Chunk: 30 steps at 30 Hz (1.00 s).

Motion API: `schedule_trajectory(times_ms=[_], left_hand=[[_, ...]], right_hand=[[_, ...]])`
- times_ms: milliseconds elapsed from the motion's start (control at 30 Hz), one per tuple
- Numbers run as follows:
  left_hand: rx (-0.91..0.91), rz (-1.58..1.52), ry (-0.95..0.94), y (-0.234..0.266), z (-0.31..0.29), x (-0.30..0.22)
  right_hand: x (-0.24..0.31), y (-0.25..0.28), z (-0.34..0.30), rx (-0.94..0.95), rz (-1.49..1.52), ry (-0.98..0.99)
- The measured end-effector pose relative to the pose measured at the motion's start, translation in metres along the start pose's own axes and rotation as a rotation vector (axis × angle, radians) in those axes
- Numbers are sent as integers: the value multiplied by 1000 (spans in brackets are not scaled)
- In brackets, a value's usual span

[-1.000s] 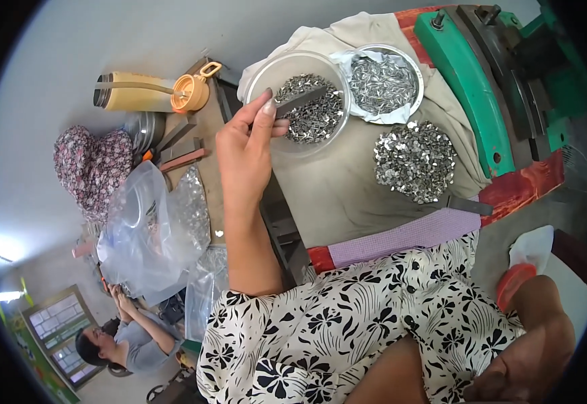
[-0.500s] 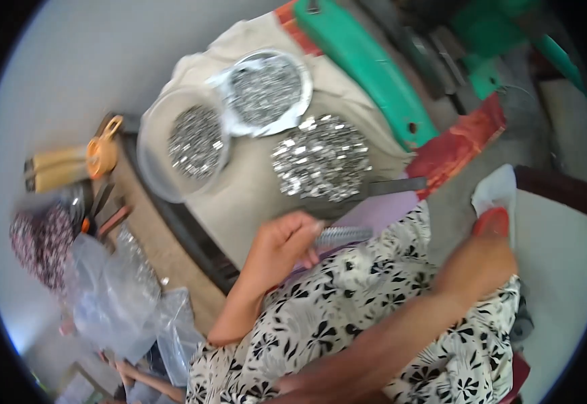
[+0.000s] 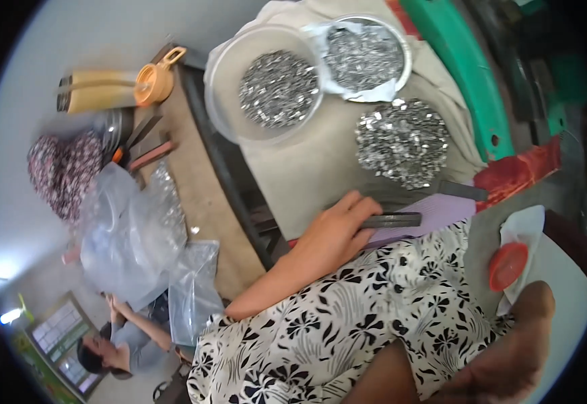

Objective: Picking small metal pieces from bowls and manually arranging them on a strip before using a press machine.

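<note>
My left hand (image 3: 337, 230) is closed round the end of a dark grey metal bar (image 3: 398, 219), held over a purple sheet (image 3: 441, 210) beside my lap. Just beyond lies a heap of small shiny metal pieces (image 3: 401, 143) on a beige cloth (image 3: 287, 182). A second dark flat bar (image 3: 463, 191) rests at the sheet's far edge. My right hand (image 3: 512, 343) is at the lower right, smeared by motion, so its fingers cannot be read. Nearest to it is a round red object (image 3: 507, 267) on white material (image 3: 530, 225).
A translucent plastic bowl (image 3: 221, 101) and a lined bowl (image 3: 406, 60) hold more metal pieces. Green machine metalwork (image 3: 452, 60) stands at right. On the left are a yellow bottle (image 3: 101, 91), clear plastic bags (image 3: 128, 236), a wooden board (image 3: 206, 202) and another person (image 3: 139, 350).
My right hand has drawn back from the red object toward the lower right. My left hand still grips a metal bar, now showing a different side. The view has shifted.
</note>
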State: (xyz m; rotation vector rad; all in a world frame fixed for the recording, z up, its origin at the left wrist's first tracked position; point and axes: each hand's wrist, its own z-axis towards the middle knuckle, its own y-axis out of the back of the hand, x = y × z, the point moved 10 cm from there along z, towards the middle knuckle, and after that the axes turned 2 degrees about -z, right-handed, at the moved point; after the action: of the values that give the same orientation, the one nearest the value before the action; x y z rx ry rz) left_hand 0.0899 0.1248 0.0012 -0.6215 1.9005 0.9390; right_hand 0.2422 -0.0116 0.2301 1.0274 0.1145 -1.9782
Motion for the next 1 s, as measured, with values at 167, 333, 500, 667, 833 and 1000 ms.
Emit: schedule_trajectory(times_ms=[167,333,500,667,833,1000], left_hand=[[-76,202,-3,10,-11,-3],[-58,283,-13,-5,-3,3],[-85,382,-7,6,-15,4],[-59,319,-22,4,-4,2],[-98,304,-89,7,-3,3],[-130,251,-143,16,-9,-3]], right_hand=[[-21,-42,3,82,524,-159],[10,-84,-4,148,913,-331],[6,-64,-10,306,585,-238],[1,-50,-11,294,366,-139],[-1,-36,-21,156,227,-90],[-47,5,-20,-216,148,-305]])
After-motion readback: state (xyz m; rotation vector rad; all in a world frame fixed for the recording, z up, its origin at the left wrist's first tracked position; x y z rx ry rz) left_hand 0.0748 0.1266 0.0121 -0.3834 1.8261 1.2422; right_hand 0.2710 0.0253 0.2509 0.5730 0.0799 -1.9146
